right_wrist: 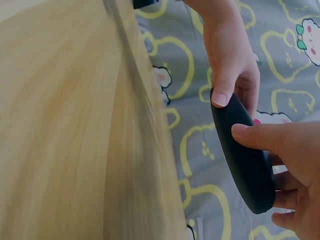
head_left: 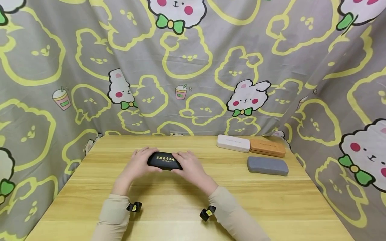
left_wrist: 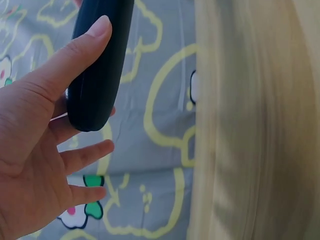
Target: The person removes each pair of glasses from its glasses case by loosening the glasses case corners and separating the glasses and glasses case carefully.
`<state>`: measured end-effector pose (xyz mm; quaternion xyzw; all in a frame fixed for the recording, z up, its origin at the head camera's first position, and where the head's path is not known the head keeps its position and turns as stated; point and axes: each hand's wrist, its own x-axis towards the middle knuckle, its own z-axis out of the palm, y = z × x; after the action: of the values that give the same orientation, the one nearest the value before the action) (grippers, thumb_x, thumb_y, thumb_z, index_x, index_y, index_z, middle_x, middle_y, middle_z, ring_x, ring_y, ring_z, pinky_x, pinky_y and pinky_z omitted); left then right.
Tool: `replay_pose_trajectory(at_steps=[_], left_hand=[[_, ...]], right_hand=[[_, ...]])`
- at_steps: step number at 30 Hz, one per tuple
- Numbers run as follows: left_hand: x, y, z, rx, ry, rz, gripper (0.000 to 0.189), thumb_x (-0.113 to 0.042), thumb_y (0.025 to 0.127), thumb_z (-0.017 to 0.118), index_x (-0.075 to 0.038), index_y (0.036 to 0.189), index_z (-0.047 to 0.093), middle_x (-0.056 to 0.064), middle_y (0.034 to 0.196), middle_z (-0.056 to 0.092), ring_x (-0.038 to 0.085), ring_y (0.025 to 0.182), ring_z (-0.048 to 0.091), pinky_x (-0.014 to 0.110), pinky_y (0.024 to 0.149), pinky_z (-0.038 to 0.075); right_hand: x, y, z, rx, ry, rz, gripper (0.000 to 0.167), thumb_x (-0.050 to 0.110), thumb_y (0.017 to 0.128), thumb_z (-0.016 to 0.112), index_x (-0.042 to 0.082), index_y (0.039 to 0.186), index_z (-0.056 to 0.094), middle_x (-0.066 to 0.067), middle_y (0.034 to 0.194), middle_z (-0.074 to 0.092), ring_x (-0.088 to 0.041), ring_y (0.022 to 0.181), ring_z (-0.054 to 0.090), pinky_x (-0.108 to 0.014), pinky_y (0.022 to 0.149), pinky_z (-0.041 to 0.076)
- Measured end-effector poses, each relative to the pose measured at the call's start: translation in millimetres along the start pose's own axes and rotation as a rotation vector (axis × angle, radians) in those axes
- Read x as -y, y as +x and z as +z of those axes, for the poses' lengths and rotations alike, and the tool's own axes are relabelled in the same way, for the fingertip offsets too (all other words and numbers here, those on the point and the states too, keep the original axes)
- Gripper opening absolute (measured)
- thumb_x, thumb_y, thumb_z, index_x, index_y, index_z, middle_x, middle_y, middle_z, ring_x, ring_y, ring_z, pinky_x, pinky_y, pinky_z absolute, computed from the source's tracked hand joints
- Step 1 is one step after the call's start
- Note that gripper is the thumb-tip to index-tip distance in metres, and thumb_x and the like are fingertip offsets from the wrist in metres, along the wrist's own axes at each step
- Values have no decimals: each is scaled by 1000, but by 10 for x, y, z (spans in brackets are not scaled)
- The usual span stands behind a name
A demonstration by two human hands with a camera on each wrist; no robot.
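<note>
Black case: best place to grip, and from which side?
Likely both ends, left hand from the left and right hand from the right: the black case is long and slim, held lengthwise between them, and its narrow ends suit a pinch.

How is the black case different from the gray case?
Color: the black case is black, while the gray case is bluish gray.
Writing: the black case has gold letters on it; the gray case shows none on the sides we can see.
Place: the black case is held between the left grip and right grip; the gray case lies on the table.
Both are long with rounded corners.
</note>
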<state>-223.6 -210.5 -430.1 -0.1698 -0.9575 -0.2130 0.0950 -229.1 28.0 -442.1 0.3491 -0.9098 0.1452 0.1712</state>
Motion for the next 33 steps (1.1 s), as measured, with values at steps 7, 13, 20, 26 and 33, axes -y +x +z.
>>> replay_pose_trajectory(at_steps=[7, 13, 20, 26, 33], left_hand=[[174, -79, -143, 22, -19, -61, 81, -42, 67, 87, -15, 136, 55, 14, 138, 58, 46, 137, 39, 74, 108, 19], [325, -159, -219, 27, -26, -101, 79, -36, 70, 87, -13, 138, 54, 17, 140, 56, 49, 136, 38, 74, 105, 20], [487, -243, -253, 32, -12, -128, 79, -35, 71, 86, -12, 138, 53, 17, 137, 58, 41, 127, 50, 67, 97, 29], [626, -306, -286, 66, -20, -177, 82, -39, 71, 85, -12, 140, 51, 20, 140, 54, 44, 128, 48, 67, 97, 30], [780, -383, -299, 94, -23, -217, 85, -42, 70, 85, -10, 140, 51, 24, 139, 54, 49, 126, 49, 68, 96, 35]], right_hand=[[180, 178, 80, 6, -28, 5, 64, 47, 86, 70, 12, 138, 56, -6, 126, 66, -21, 116, 63, -44, 112, 41], [323, 305, 184, 21, -51, 3, 64, 49, 87, 68, 14, 139, 55, -3, 126, 65, -19, 116, 63, -42, 112, 40], [451, 405, 341, 29, -72, -6, 64, 51, 88, 66, 15, 139, 54, -3, 127, 65, -19, 117, 62, -44, 112, 41], [563, 491, 474, 73, -76, 8, 65, 53, 88, 64, 17, 141, 52, -2, 129, 64, -17, 120, 60, -42, 113, 39], [699, 581, 637, 99, -82, 11, 66, 54, 87, 65, 18, 142, 52, -1, 130, 64, -15, 120, 61, -42, 112, 41]])
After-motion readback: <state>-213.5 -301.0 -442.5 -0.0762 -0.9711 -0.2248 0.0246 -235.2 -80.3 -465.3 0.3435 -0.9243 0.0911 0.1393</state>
